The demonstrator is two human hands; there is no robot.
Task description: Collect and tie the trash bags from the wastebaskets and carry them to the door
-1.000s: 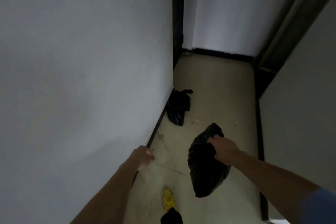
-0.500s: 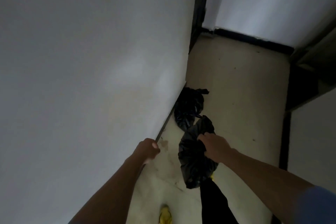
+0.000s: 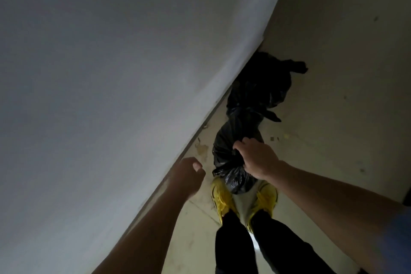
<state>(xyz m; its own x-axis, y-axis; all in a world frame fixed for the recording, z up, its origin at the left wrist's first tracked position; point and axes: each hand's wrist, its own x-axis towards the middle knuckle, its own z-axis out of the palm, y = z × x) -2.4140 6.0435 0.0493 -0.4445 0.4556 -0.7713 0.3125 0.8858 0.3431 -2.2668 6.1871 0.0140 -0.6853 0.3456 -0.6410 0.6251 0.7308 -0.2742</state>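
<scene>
My right hand (image 3: 255,159) grips the gathered top of a black trash bag (image 3: 231,158), which hangs low just in front of my yellow shoes. A second black trash bag (image 3: 260,87), tied shut with a knot sticking out, lies on the floor against the base of the white wall, right behind the held one. My left hand (image 3: 189,174) hovers near the wall with its fingers curled in and nothing in it.
A white wall (image 3: 111,84) fills the left side, with a dark skirting strip at its foot. The beige floor (image 3: 333,95) stretches to the right, with small stains and crumbs. My yellow shoes (image 3: 220,200) and black trouser legs stand below.
I have stepped closer to the lying bag and tilted my head down. The held bag has sunk lower, up against the bag on the floor. My left hand stays curled near the wall.
</scene>
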